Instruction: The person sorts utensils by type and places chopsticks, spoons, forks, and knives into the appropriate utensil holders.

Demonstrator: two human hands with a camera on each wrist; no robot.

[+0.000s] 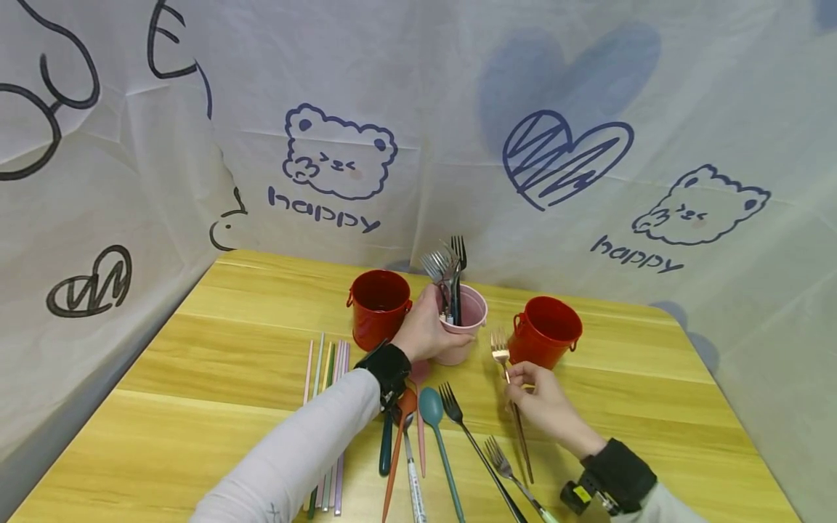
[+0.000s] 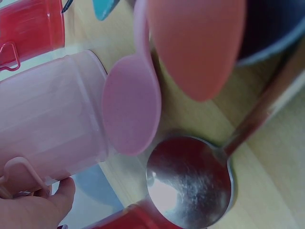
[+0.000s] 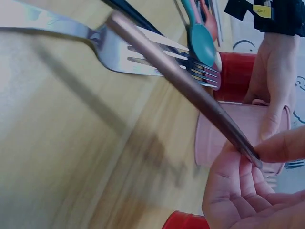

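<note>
My left hand [image 1: 421, 330] grips the small pink bucket [image 1: 453, 354] near its rim, with the thumb across the front. Several forks [image 1: 439, 267] stand in that bucket, tines up; one has a black handle. Between thumb and fingers, my right hand [image 1: 546, 403] pinches a copper-coloured fork [image 1: 521, 439], its tines up beside the right red bucket [image 1: 541, 338]. In the right wrist view the brown fork handle [image 3: 190, 98] slants over the table, and the left hand [image 3: 276, 81] shows at the pink bucket [image 3: 214, 136].
Another red bucket [image 1: 379, 319] stands left of the pink one. Coloured chopsticks [image 1: 340, 428] lie by the left forearm. Nearer the middle are an orange spoon [image 1: 405, 407], a teal spoon [image 1: 431, 407], a pink spoon [image 1: 421, 428], a black fork [image 1: 477, 443] and a silver fork [image 1: 500, 461].
</note>
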